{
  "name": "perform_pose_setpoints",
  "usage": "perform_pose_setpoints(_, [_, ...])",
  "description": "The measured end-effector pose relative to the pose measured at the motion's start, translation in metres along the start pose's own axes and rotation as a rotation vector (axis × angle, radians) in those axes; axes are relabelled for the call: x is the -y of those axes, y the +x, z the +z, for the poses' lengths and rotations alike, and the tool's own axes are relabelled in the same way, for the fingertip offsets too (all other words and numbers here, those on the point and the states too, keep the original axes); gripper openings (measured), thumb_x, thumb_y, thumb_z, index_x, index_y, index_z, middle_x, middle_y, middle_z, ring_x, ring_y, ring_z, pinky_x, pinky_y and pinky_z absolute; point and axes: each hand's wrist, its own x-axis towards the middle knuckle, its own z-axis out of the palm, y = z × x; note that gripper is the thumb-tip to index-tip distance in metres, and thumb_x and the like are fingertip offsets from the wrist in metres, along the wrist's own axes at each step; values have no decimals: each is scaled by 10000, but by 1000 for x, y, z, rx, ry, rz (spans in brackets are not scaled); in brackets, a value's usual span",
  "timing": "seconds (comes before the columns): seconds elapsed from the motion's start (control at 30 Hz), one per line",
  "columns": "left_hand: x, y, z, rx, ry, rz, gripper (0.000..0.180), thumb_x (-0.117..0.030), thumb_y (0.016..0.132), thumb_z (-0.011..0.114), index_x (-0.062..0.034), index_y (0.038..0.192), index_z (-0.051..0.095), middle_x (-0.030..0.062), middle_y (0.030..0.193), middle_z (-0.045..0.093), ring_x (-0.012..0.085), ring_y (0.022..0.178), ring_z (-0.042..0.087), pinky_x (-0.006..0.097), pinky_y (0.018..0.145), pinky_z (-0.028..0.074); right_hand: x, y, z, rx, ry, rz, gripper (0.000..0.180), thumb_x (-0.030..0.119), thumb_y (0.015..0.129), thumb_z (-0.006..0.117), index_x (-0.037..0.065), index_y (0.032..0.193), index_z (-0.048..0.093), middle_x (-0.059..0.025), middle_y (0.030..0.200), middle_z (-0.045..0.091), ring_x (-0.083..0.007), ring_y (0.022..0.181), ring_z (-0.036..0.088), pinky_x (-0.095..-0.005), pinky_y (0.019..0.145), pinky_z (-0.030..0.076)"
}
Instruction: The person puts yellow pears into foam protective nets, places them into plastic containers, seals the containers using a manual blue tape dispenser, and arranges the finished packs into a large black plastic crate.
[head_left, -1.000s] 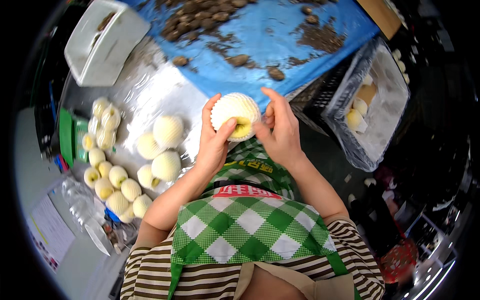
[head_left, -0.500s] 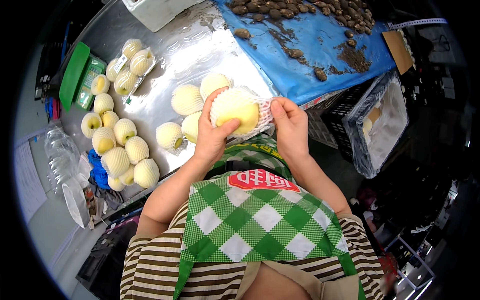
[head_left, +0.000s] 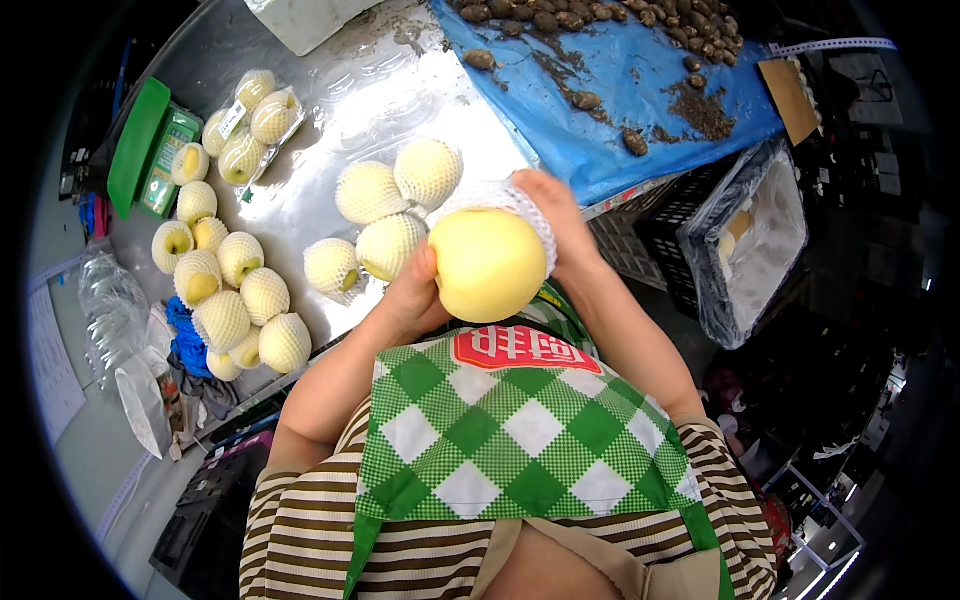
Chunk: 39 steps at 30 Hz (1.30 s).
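One large yellow fruit (head_left: 490,265), nearly bare now: holds it up with the left hand (head_left: 415,292), wrapped round its left side, thumb on the skin and most fingers hidden behind or beneath. With the right hand (head_left: 558,215), half curled at the upper right, appears to grip the white foam net (head_left: 512,198) — cannot tell the exact finger placement, with mesh in the way.

Half a second ago, held the same fruit with the net stretched out to the right and only one face uncovered. Now shows smooth skin across the whole near side, with mesh bunched behind the upper right. Means, by all appearances, a net most of the way off — yet not fully free.

Holds the fruit in the air, just above the bib of the green checked apron (head_left: 535,430). Just beyond the left hand, on the metal table (head_left: 330,120): four netted fruits (head_left: 367,192), grouped as before. Farther left, a longer cluster of netted fruits (head_left: 222,320) and a clear pack (head_left: 272,118). Ahead and right, a blue sheet (head_left: 570,140) strewn with brown tubers (head_left: 690,25); beside it, a lined black crate (head_left: 662,245).
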Motion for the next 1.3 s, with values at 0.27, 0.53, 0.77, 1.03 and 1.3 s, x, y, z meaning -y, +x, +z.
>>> perform_pose_setpoints(0.27, [-14, 14, 12, -371, 136, 150, 642, -563, 915, 284, -58, 1301, 372, 100, 1274, 473, 229, 1161, 474, 400, 1005, 359, -4, -1, -16, -123, -748, -431, 228, 125, 885, 498, -4, 1054, 579, -94, 898, 635, -147, 811, 577, -305, 766, 440])
perform_pose_setpoints(0.53, [-18, 13, 22, -421, 210, 121, 496, -389, 967, 345, 0, 1269, 403, 111, 1225, 497, 189, 1137, 483, 336, 950, 395, 16, -16, 5, 248, -699, -535, 942, 213, 552, 845, 59, 1328, 334, -110, 1313, 410, -234, 1237, 387, -355, 1031, 297])
perform_pose_setpoints(0.77, [-18, 9, 23, -406, 529, 265, 458, -304, 974, 360, 25, 1290, 394, 108, 1234, 490, 176, 1137, 463, 307, 952, 369, 23, -17, 3, 340, -293, -260, 955, 173, 555, 851, 56, 1341, 322, -59, 1260, 446, -166, 1173, 437, -310, 999, 343])
perform_pose_setpoints(1.03, [-22, 5, 24, -339, 775, 343, 449, -242, 937, 470, 55, 1268, 410, 110, 1227, 489, 182, 1137, 452, 301, 970, 340, 25, -13, 2, 322, -382, -208, 979, 228, 533, 855, 21, 1332, 330, -73, 1231, 475, -170, 1143, 466, -309, 981, 366])
perform_pose_setpoints(1.3, [-20, 6, 17, -319, 829, 241, 551, -275, 868, 548, 27, 1294, 373, 127, 1266, 445, 186, 1162, 435, 318, 974, 350, 38, -24, 26, 165, -1077, -623, 810, 259, 525, 832, 27, 1211, 469, -116, 1060, 535, -255, 962, 516, -350, 877, 409])
